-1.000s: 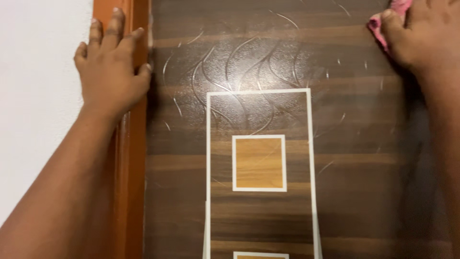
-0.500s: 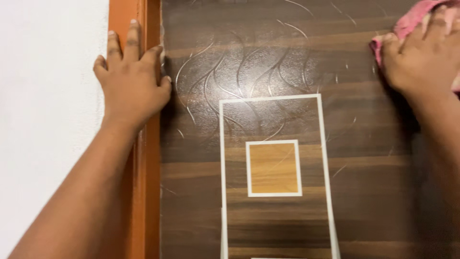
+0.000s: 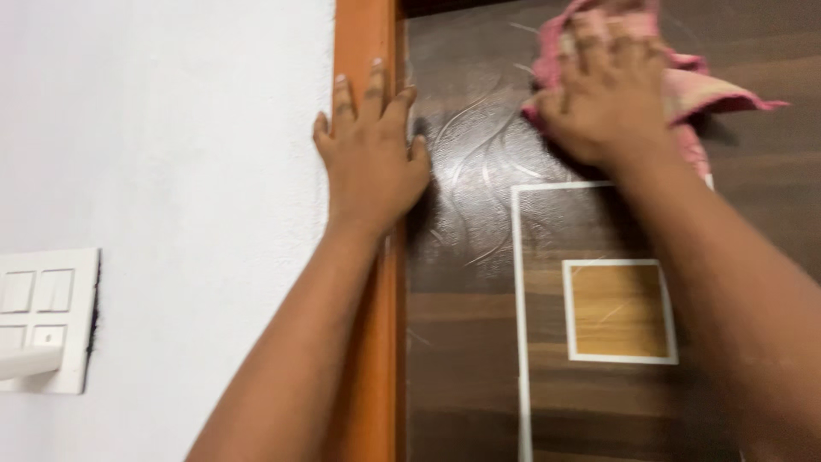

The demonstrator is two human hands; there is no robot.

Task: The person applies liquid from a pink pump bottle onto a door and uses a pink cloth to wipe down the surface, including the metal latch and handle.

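Right hand (image 3: 611, 98) is flat on a pink cloth (image 3: 684, 81), pressing it against the dark wood door (image 3: 462, 342) up at 1 o'clock. The cloth is bunched, its long axis running roughly 9-to-3, with one corner poking toward 3. Left hand (image 3: 372, 162) lies spread open on the orange door frame (image 3: 368, 51), fingers pointing to 12, holding nothing. White switch panel (image 3: 43, 321) sits at 8 o'clock.

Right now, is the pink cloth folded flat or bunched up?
Bunched up: the pink cloth is crumpled under the right hand, with loose corners sticking out.
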